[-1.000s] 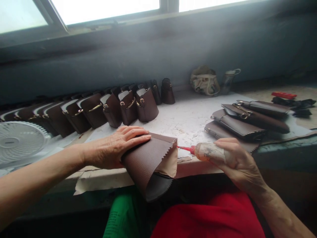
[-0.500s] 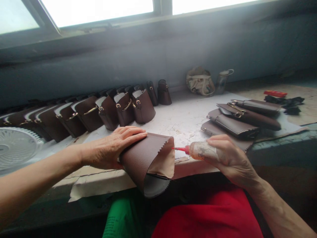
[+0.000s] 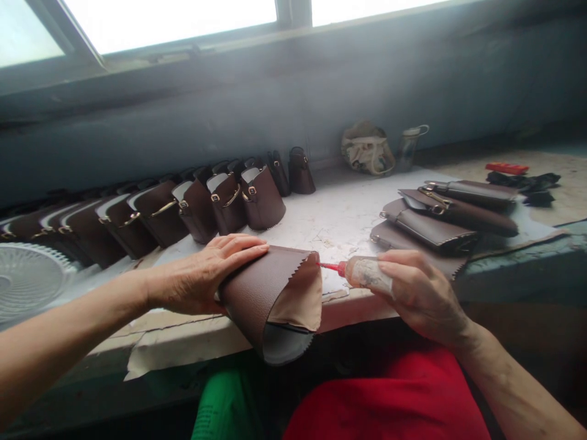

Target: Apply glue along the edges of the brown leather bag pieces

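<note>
A brown leather bag piece (image 3: 257,290) with a zigzag-cut edge and beige lining lies at the table's front edge, its open end overhanging toward me. My left hand (image 3: 222,269) grips its far left side, fingers on top and the thumb side partly hidden. In my right hand (image 3: 419,287) is a squeeze glue bottle (image 3: 367,274) with a red nozzle, held nearly level. The nozzle tip points left and is at the upper corner of the bag's zigzag edge, by the lining; whether it touches I cannot tell.
Several brown bags with gold buckles (image 3: 263,198) stand in rows at the back left. Flattened bag pieces (image 3: 426,229) are stacked on the right. A white fan (image 3: 32,278) is at far left; a cloth bag (image 3: 367,150) and a clear bottle (image 3: 408,150) stand by the wall.
The nozzle tip has moved slightly up along the bag's edge toward its upper corner. My left hand keeps its hold, and the whole view has shifted slightly.
</note>
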`<state>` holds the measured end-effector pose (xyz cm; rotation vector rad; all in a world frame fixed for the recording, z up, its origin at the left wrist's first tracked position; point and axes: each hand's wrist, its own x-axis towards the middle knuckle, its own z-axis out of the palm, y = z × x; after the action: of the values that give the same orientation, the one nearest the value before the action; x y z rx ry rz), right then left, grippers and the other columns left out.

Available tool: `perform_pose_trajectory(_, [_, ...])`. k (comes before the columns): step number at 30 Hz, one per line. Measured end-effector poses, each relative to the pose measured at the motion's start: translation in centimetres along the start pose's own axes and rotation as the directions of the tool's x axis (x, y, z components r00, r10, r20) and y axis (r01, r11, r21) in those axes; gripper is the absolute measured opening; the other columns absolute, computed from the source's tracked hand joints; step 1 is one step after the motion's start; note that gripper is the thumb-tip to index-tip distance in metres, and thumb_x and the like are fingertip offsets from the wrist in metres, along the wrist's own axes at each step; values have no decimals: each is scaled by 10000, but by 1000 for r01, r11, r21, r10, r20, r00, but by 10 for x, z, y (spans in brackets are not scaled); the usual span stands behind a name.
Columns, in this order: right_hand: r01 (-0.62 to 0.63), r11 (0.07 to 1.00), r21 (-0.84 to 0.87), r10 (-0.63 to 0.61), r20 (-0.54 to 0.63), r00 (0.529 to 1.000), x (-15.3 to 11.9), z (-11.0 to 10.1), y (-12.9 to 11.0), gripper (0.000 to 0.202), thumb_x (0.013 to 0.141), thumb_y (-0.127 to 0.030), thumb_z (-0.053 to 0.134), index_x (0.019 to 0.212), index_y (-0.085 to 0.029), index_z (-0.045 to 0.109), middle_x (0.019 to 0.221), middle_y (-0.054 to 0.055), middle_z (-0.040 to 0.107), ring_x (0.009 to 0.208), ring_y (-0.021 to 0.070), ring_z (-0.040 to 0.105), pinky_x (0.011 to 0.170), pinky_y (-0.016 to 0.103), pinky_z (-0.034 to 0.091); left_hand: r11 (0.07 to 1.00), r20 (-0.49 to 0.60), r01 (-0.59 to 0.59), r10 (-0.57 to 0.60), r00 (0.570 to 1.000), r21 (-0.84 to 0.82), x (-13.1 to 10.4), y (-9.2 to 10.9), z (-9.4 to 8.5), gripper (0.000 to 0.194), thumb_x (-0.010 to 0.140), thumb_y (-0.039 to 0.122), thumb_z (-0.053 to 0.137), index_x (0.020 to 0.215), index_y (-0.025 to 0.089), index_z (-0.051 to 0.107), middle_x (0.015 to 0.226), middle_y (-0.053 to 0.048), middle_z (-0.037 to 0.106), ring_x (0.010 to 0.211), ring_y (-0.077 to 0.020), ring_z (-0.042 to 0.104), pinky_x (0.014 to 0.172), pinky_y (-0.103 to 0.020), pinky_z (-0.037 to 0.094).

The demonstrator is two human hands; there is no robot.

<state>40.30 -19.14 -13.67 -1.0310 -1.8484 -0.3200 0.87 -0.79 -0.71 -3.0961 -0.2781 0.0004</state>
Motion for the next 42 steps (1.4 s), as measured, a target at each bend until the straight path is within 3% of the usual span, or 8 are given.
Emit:
perform_pose_trajectory(6, [-49,998,-38,47,-51,998,1,0,-3,658,943,-96,771,1487,-375,528,1321,119,656,1137,299,725,873,453,668,1000,3,-8,8,1000,1,0,-1,-1,1293,733,255,906,1737,282,91,1646,-253,426,1501,-477,448,1238,-689,408])
perform_pose_trajectory(11, [-42,999,24,40,61,997,-5,1,0,626,942,-68,738,1474,-341,554,1290,107,679,1119,280,739,847,404,658,1000,8,-3,3,1000,-10,1,0,-1,1279,743,244,892,1737,293,90,1661,-239,421,1513,-462,444,1240,-667,423])
perform_pose_trajectory(17, [-77,997,-14,77,-16,997,-6,0,1,640,934,-91,777,1481,-332,548,1335,123,645,1159,292,711,911,443,637,1000,2,-9,9,1000,3,3,1,-1,1287,727,242,903,1734,297,104,1663,-230,423,1516,-463,436,1261,-670,398])
perform_pose_trajectory(22, [-64,995,72,56,103,993,-6,-2,-2,593,933,-16,718,1431,-312,594,1301,103,677,1098,249,732,802,363,645,1000,35,6,-6,999,-2,3,2,-2,1271,737,237,902,1729,296,109,1679,-230,406,1533,-464,412,1264,-673,387])
perform_pose_trajectory(28, [-64,998,-3,64,-34,997,-5,0,-2,642,930,-110,793,1478,-345,555,1329,117,658,1155,296,720,891,443,654,1000,23,-2,2,1000,-5,3,1,-1,1275,739,237,891,1732,300,94,1683,-226,398,1534,-462,405,1273,-683,366])
perform_pose_trajectory(35, [-164,979,121,153,100,983,-9,1,-2,515,954,-83,751,1374,-346,612,1253,80,675,1062,239,757,761,318,639,1000,39,5,-5,999,14,5,7,-6,1280,739,238,906,1730,298,98,1675,-227,416,1539,-463,415,1273,-663,380])
perform_pose_trajectory(40, [-152,987,42,152,8,988,-13,1,3,608,934,-150,812,1447,-375,577,1307,100,661,1092,291,751,870,415,645,1000,37,4,-4,999,14,5,9,-8,1329,733,208,921,1731,325,51,1673,-226,406,1542,-467,402,1279,-677,363])
perform_pose_trajectory(42, [-148,988,52,146,36,989,-13,0,5,581,942,-150,800,1433,-374,583,1306,92,658,1084,279,752,859,402,647,1000,45,13,-14,999,11,5,8,-7,1327,738,218,925,1730,332,51,1674,-223,405,1544,-467,397,1270,-683,370])
